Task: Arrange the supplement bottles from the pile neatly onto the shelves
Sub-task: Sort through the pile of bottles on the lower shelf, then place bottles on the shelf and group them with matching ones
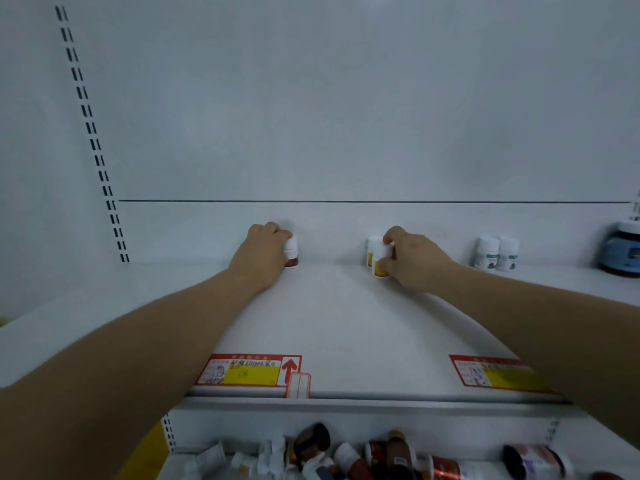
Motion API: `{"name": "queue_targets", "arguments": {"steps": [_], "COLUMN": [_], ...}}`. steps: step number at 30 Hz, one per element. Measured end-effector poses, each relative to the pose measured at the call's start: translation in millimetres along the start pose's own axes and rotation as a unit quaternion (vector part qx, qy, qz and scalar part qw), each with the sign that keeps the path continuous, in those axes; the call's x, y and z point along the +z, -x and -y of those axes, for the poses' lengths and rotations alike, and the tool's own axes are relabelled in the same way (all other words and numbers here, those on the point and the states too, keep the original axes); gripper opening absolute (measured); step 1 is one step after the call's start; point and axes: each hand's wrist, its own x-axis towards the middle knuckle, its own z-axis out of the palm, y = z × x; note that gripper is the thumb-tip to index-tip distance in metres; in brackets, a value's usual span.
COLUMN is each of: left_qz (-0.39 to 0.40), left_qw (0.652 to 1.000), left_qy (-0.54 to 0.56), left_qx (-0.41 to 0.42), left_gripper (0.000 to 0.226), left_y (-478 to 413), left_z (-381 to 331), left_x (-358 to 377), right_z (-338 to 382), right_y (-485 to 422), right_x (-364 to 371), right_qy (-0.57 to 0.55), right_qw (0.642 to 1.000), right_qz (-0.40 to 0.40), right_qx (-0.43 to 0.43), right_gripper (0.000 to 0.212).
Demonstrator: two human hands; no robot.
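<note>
From the head camera, both arms reach forward over a white shelf [329,323] toward its back wall.

The left hand [266,251] is curled round a small brown bottle [291,254] with a white cap. The bottle stands upright at the rear of the shelf, close to the back wall.

The right hand [412,261] pinches a yellow-label bottle [380,261] between thumb and fingers. It is white, upright and on the shelf. A second white bottle [372,245] stands just behind it, touching or nearly so; I cannot tell which.

Further right along the back, a green-label bottle [487,253] and its twin [508,255] stand side by side. A large dark jar [621,251] with a blue label sits at the right edge, blurred.

Two red and yellow price tags [247,370] lie on the shelf's front edge, the right-hand one partly hidden by the right forearm. A slotted rail [86,109] runs up the wall on the left.

Below, on the lower shelf [450,434], the pile [381,455] of mixed bottles lies jumbled, most on their sides.
</note>
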Motion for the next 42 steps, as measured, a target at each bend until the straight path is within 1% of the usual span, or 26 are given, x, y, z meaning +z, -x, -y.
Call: {"name": "queue_targets", "arguments": {"steps": [2, 6, 10, 13, 15, 18, 19, 21, 23, 26, 31, 38, 42], "left_qz": [0.003, 0.004, 0.006, 0.001, 0.026, 0.102, 0.114, 0.137, 0.162, 0.183, 0.171, 0.182, 0.217], "left_qw": [1.000, 1.000, 0.999, 0.998, 0.998, 0.992, 0.989, 0.983, 0.979, 0.973, 0.973, 0.969, 0.957], "left_qy": [-0.006, -0.011, -0.011, 0.004, 0.015, 0.030, 0.043, 0.077, 0.079, 0.081, 0.078, 0.073, 0.090], "left_qx": [-0.011, -0.020, -0.049, -0.060, -0.062, -0.071, -0.079, -0.089, -0.100, -0.112, -0.133, -0.150, -0.170], "left_gripper": [0.040, 0.040, 0.043, 0.051, 0.055, 0.047, 0.045, 0.050, 0.055, 0.055, 0.056, 0.055, 0.056], "left_y": [0, 3, 8, 15, 17, 26, 33, 54, 76, 115, 180, 274, 330], "left_z": [0, -2, -5, -11, -15, -23, -28, -44, -57, -73, -85, -78, -62], "left_x": [0, 0, -4, -17, -30, -52, -59, -74, -86, -104, -135, -168, -168], "right_z": [0, 1, 1, 2, 4, 13, 18, 28, 41, 62, 92, 131, 147], "right_y": [-2, -2, 3, 7, 12, 21, 24, 31, 39, 53, 93, 164, 211], "right_x": [1, 5, 4, -2, -9, -23, -28, -34, -36, -31, -18, 7, 27], "right_qy": [0.016, 0.009, 0.002, -0.007, -0.006, 0.030, 0.035, 0.037, 0.043, 0.037, 0.011, -0.037, -0.049], "right_qw": [1.000, 1.000, 1.000, 1.000, 1.000, 0.998, 0.997, 0.995, 0.992, 0.986, 0.976, 0.965, 0.957], "right_qz": [0.006, 0.013, 0.014, -0.003, -0.018, -0.023, -0.018, -0.003, 0.012, 0.038, 0.054, 0.057, 0.053], "right_qx": [-0.003, 0.008, 0.011, 0.003, -0.016, -0.056, -0.067, -0.089, -0.116, -0.156, -0.213, -0.254, -0.279], "right_gripper": [0.035, 0.034, 0.041, 0.045, 0.049, 0.058, 0.061, 0.063, 0.064, 0.065, 0.062, 0.061, 0.058]}}
